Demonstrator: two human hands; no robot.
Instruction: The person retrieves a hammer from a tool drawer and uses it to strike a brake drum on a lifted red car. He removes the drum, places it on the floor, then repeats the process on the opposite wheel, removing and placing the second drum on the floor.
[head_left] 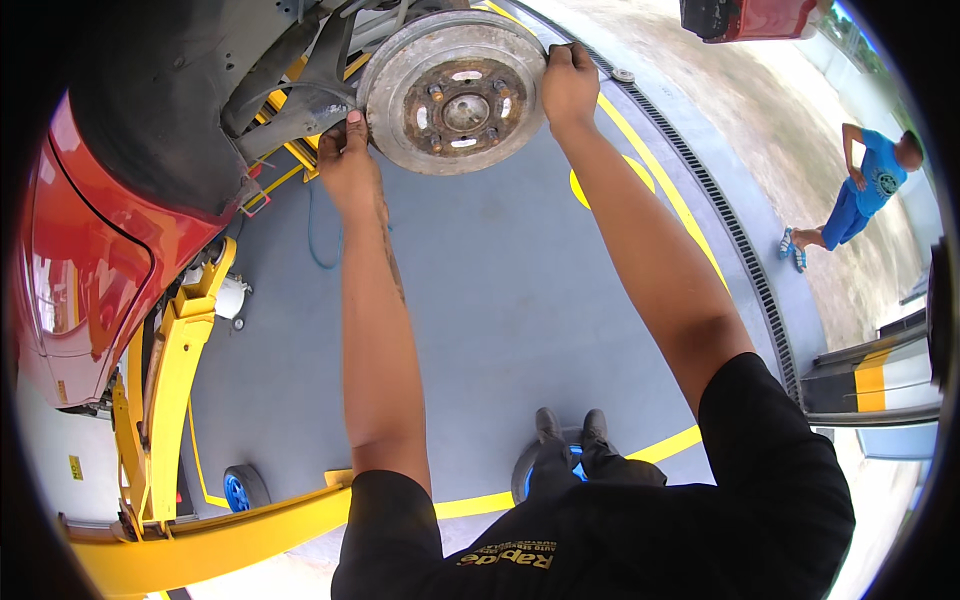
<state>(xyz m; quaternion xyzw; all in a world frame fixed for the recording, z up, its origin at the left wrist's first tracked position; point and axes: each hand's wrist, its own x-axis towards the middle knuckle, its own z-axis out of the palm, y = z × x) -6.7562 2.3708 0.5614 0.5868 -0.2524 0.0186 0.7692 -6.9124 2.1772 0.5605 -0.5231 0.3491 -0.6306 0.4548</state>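
Observation:
A round, worn metal brake drum (466, 72) with wheel studs round its centre faces me at the top of the head view, under the car's wheel arch. My left hand (348, 165) is at its lower left edge, thumb up and fingers curled at the rim. On the opposite edge, my right hand (570, 88) grips the upper right rim with bent fingers. Both arms are stretched out. The fingertips behind the rim are partly hidden. A dark suspension arm (290, 125) runs beside my left hand.
The red car (95, 270) stands raised at left, near a yellow lift post (175, 390). Wheels with blue rims lie by my feet and at lower left (245, 488). A drain grate (720, 190) crosses the right side. A person in blue (868, 185) stands beyond it.

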